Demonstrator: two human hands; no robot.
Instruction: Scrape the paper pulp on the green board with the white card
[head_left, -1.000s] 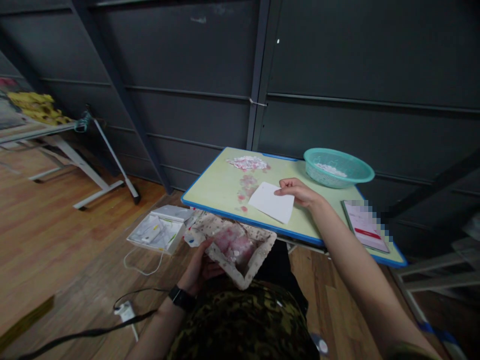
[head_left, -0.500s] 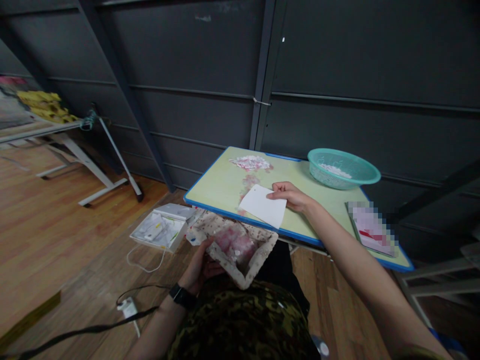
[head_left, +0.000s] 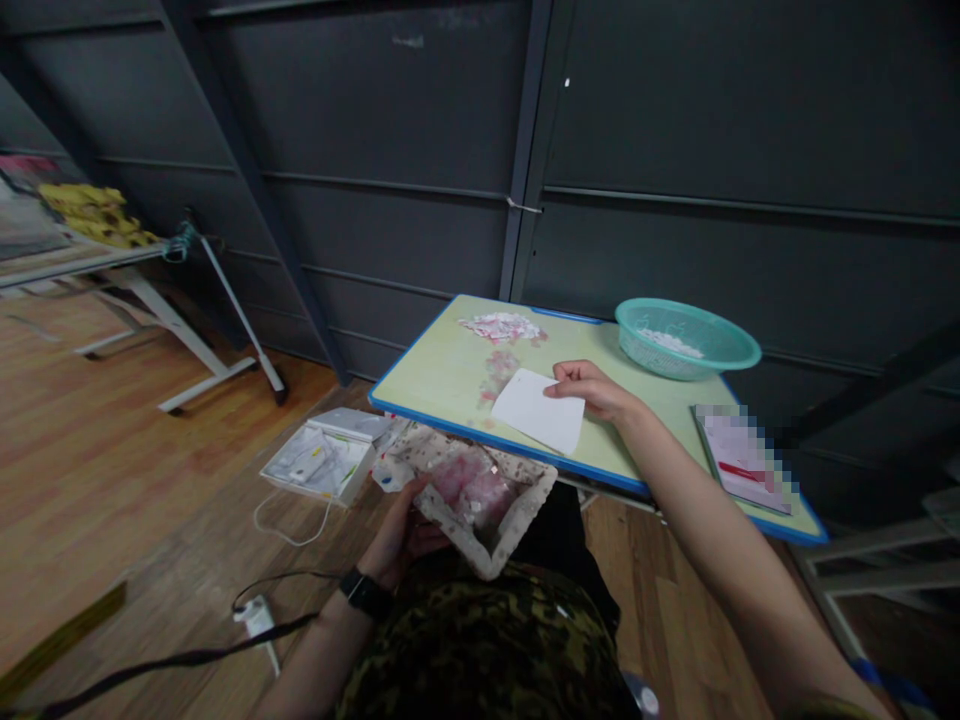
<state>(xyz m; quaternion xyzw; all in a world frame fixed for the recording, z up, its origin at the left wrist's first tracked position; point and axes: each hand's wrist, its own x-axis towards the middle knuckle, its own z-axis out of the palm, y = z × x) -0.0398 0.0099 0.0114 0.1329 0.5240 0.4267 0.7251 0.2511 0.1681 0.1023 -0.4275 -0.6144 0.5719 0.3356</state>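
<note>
My right hand (head_left: 589, 388) is closed on a plain white card (head_left: 536, 408), pinched at its right side. The card lies over the front part of a pale yellow tabletop (head_left: 420, 375) with a blue rim. Below the table's front edge, my left hand (head_left: 411, 525) grips the left side of a stained, off-white, open tray (head_left: 525, 530). Inside the tray is a pinkish-white mass (head_left: 476, 485), its exact kind unclear. A pile of small white and pink pieces (head_left: 502, 326) sits at the table's back left, with pink smudges in front of it.
A turquoise plastic basket (head_left: 724, 345) with white pieces inside stands at the back right. A partly blurred flat item (head_left: 742, 460) lies at the right edge. On the floor to the left are an open white box (head_left: 326, 460) and a cable adapter (head_left: 257, 620). A dark wall rises behind.
My right hand and the white card have shifted slightly to the right across the table. Small pale specks now show above the tray. My left hand keeps its grip on the tray.
</note>
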